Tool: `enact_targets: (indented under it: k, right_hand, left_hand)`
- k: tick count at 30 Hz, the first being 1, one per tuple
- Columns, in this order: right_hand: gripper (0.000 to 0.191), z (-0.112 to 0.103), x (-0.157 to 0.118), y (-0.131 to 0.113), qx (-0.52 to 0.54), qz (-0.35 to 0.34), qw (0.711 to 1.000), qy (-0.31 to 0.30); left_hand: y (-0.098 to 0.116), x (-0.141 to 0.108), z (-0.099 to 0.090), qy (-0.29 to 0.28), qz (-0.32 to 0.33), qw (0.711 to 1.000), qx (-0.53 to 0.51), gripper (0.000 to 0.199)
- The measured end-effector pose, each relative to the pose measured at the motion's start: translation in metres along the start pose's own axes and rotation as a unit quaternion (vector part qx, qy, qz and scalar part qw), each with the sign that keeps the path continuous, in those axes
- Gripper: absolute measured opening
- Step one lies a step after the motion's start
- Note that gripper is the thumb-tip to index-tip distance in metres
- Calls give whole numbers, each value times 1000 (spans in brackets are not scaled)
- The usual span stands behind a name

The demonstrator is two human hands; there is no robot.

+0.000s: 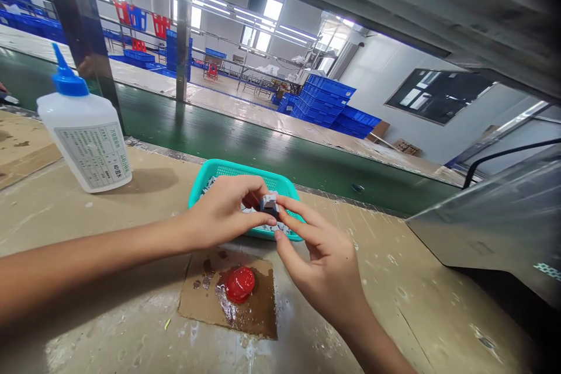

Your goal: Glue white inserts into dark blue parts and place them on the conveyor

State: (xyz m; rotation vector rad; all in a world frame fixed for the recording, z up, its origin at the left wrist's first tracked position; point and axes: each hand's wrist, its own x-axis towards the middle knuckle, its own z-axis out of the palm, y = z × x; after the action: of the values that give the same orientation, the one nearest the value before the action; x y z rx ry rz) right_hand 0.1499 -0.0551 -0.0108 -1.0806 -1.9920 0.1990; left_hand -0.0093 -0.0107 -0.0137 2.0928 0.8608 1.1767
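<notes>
Between the fingertips of both hands is a small dark block with a light grey top [270,205]; its exact kind does not show. My left hand [228,207] pinches it from the left, thumb below. From the right, my right hand [322,245] closes its fingertips on the same block. Just behind and beneath them stands a turquoise plastic basket [204,178] holding many small grey-white pieces, partly hidden by my hands. Nearer to me, a wet red cap-like dish [241,284] sits on a stained square of cardboard [197,304].
A white bottle with a blue nozzle [85,128] stands at the left on the brown worktop [144,216]. Beyond runs a green conveyor belt [210,128]. A metal panel [495,210] rises at the right, and a shelf [394,6] hangs overhead. Stacked blue crates [324,99] are farther off.
</notes>
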Motion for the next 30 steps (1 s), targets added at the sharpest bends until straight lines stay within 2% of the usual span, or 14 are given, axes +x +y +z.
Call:
enact_targets:
  k: [2,4,6,8,10,11,13,17,19,23,26,30]
  right_hand:
    - [28,2,-2,-2,-36,-27,999,10]
    - [36,2,-2,-3,-40,-36,999,4]
    - [46,1,-1,-2,-19,-23,999,-26]
    - [53,0,1,-1,0,-6,998,-58]
    - [55,0,1,-1,1,2,996,-84]
    - [55,0,1,-1,1,3,996,-91]
    - [54,0,1,0,13,4,996,-94]
    - [43,-2,3,7,69,36,996,-32]
    - [36,-5,5,14,94,57,994,0]
    - [30,-8,6,31,100,101,990,9]
    - [29,-7,7,44,71,125,990,-13]
    - [28,0,21,55,-51,100,986,-120]
  left_hand:
    - [2,1,0,11,-15,999,-51,14]
    - [4,4,1,16,-62,984,-169,12]
    - [5,8,1,15,-126,940,-317,13]
    - [5,10,2,6,-177,888,-423,13]
    - [3,11,3,-8,-204,858,-472,13]
    - [2,11,4,-15,-207,853,-479,13]
    - [0,10,5,-24,-196,863,-465,14]
    - [0,7,3,-19,-134,934,-332,19]
    - [2,7,0,-21,-124,951,-282,19]
    - [0,10,-5,-36,-142,948,-281,19]
    - [-10,14,-7,-27,-156,937,-312,20]
    - [-19,17,-9,-41,-188,924,-330,21]
